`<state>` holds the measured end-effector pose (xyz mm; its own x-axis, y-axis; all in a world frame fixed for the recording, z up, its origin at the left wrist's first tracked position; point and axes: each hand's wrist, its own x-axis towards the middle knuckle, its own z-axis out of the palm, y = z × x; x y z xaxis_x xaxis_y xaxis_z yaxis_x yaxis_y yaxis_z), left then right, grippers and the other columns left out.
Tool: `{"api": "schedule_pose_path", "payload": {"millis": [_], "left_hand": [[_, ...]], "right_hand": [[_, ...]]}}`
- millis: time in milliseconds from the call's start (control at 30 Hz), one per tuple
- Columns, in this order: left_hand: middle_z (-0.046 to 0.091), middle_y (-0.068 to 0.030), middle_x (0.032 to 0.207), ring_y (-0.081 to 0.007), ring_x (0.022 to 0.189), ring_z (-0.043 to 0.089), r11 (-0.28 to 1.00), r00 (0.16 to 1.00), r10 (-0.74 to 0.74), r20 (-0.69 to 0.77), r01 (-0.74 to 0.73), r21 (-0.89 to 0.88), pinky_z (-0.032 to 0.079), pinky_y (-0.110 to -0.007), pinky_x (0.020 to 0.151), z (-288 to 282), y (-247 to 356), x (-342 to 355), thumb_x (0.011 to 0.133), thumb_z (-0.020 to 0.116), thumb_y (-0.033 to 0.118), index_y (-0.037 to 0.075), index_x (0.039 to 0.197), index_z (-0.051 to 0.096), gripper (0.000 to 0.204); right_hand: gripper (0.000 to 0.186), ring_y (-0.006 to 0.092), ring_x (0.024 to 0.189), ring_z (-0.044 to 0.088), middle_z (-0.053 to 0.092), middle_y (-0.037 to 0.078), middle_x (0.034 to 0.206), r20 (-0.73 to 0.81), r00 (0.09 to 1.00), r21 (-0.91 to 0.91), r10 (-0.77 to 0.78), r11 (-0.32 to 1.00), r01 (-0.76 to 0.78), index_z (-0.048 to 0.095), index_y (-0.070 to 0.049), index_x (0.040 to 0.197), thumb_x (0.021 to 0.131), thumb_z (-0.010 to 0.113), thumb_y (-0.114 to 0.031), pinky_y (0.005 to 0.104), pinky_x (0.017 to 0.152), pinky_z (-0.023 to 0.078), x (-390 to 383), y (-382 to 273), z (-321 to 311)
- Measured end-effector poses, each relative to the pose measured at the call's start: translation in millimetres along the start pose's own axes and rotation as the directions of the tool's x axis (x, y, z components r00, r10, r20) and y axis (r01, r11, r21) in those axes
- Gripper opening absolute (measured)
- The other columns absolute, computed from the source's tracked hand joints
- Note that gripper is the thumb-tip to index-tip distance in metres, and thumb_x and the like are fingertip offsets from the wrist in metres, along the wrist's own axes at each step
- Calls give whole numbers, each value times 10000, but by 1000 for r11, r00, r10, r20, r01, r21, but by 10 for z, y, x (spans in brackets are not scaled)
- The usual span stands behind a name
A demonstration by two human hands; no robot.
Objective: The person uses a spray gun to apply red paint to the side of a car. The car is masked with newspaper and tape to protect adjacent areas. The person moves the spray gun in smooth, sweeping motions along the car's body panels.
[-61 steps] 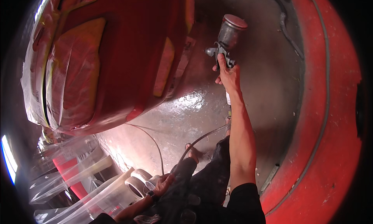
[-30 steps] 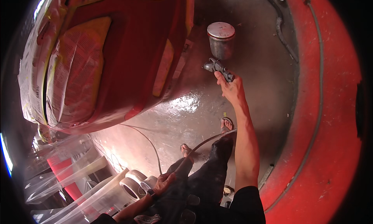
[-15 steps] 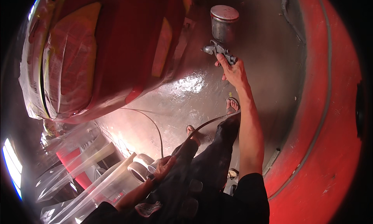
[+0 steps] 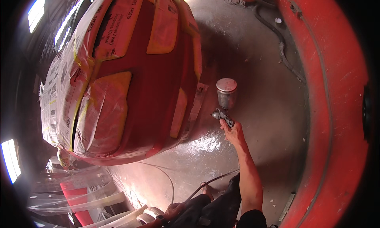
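Observation:
My right hand (image 4: 236, 133) is wrapped round the handle of a spray gun (image 4: 222, 116). A metal paint cup with a round lid (image 4: 227, 85) stands upright on top of the gun. The nozzle faces left, toward a red car (image 4: 148, 93), with a gap of floor between them. Newspaper and yellow tape mask the car's headlight (image 4: 105, 115), grille openings and hood. Low beside my leg, my left hand (image 4: 173, 210) is partly in shadow and closed round an air hose (image 4: 172, 190). Another stretch of hose (image 4: 213, 179) runs across toward my right side.
A red wall (image 4: 344, 149) curves along the right. Dark thick hose (image 4: 273, 30) lies at its foot. At the lower left are clear plastic sheeting (image 4: 75, 202) and whitish rolls (image 4: 148, 215). The concrete floor (image 4: 269, 125) has a wet-looking shine near the car.
The view has tilted up, showing more of the car's front. My right hand and the spray gun appear lower in the picture, the gun still beside the car. Both hands keep their hold.

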<state>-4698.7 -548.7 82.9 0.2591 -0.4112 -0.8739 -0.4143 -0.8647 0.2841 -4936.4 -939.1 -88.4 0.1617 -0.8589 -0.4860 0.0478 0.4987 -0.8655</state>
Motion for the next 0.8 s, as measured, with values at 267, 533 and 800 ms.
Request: {"api": "schedule_pose_path", "payload": {"millis": [267, 533, 800], "left_hand": [[607, 8, 742, -87, 696, 533, 997, 999, -46, -12, 45, -60, 444, -262, 652, -3, 283, 4, 996, 522, 482, 46, 930, 712, 480], [684, -46, 823, -124, 784, 591, 999, 999, -40, -20, 41, 26, 480, -321, 715, -158, 109, 35, 995, 519, 483, 14, 929, 724, 516], [710, -143, 861, -218, 834, 672, 976, 985, -165, -40, 169, 133, 505, -373, 780, -144, -90, -253, 944, 512, 550, 67, 909, 740, 535]], "right_hand": [[514, 140, 462, 552, 680, 75, 821, -113, 987, -28, -112, 994, 109, 641, -25, 1077, 922, 626, -515, 299, 436, 460, 170, 141, 41], [465, 97, 439, 521, 701, 51, 929, 26, 1000, 194, -11, 981, 6, 625, -36, 1078, 981, 548, -484, 253, 416, 432, -563, -333, -10], [442, 84, 459, 525, 698, 46, 904, 150, 983, 210, -108, 975, 75, 638, -27, 978, 984, 558, -461, 244, 413, 434, -1589, -586, 202]]}}
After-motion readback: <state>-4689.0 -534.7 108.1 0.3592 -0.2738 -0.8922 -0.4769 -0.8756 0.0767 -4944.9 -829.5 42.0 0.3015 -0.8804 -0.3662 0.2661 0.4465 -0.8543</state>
